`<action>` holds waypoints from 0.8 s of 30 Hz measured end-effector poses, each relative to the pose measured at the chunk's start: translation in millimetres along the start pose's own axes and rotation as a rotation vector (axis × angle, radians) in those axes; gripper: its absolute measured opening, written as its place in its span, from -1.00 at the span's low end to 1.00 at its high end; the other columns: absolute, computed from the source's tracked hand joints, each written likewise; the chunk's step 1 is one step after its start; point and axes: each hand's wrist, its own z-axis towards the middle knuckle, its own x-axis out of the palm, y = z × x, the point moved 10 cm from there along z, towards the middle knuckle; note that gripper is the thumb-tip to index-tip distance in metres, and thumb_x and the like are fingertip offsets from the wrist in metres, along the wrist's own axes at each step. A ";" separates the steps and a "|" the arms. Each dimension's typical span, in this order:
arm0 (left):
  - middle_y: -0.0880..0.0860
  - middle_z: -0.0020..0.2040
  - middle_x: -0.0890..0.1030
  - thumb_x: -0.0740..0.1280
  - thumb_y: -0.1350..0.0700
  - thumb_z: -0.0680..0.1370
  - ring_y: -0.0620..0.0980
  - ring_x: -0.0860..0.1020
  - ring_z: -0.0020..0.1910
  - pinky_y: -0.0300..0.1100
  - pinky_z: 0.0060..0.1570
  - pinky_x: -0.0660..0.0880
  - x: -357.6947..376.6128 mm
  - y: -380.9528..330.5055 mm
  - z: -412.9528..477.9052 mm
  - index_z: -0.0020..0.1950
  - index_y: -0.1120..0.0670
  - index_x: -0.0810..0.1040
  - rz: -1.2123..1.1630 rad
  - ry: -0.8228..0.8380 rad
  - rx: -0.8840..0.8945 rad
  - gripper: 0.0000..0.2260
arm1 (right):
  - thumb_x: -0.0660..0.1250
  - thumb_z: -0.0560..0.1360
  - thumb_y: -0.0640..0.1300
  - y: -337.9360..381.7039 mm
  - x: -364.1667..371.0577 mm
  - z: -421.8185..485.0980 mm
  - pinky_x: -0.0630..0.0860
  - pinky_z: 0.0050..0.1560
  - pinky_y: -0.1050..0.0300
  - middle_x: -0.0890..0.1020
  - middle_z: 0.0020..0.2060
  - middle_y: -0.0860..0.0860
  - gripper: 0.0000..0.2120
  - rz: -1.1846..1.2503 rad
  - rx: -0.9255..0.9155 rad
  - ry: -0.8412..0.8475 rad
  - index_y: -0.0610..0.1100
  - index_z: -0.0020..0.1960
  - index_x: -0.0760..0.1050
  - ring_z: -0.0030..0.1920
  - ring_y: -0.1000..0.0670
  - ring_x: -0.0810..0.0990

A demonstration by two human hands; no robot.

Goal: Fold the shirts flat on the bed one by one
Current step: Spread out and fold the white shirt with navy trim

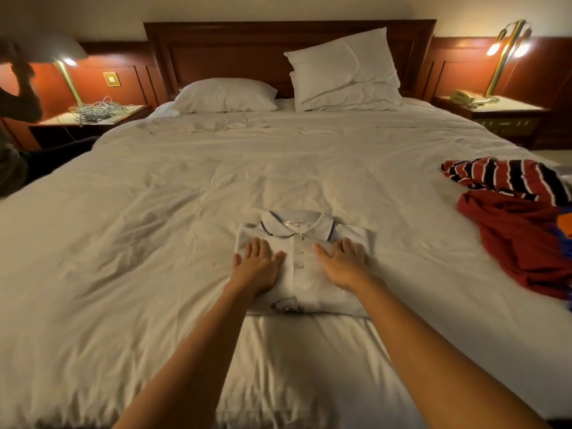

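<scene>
A white polo shirt (301, 283) lies folded into a neat rectangle on the white bed (154, 227), collar pointing toward the headboard, buttons showing down the middle. My left hand (255, 266) presses flat on its left half with straight fingers. My right hand (345, 264) lies flat on its right half, fingers spread. A heap of unfolded shirts sits at the bed's right edge: a red, navy and white striped shirt (507, 178) on top of a plain dark red shirt (520, 243).
Two white pillows (226, 96) (343, 69) lean at the wooden headboard. A nightstand with tangled cables (96, 111) and a lamp stands on the left. Another nightstand with a telephone (464, 97) and lamp stands on the right. Part of a person shows at the far left edge (15, 97).
</scene>
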 end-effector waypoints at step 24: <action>0.04 0.13 0.57 0.13 -0.02 0.69 0.08 0.38 0.15 -0.04 0.12 0.18 -47.7 64.4 103.4 0.06 -0.03 0.50 -0.250 -0.486 0.014 -0.82 | -0.10 0.64 0.27 -20.3 -34.9 109.9 0.24 0.16 -0.11 0.69 -0.05 -0.10 -0.52 -0.043 -0.069 -0.519 -0.03 -0.09 0.42 0.10 -0.17 0.57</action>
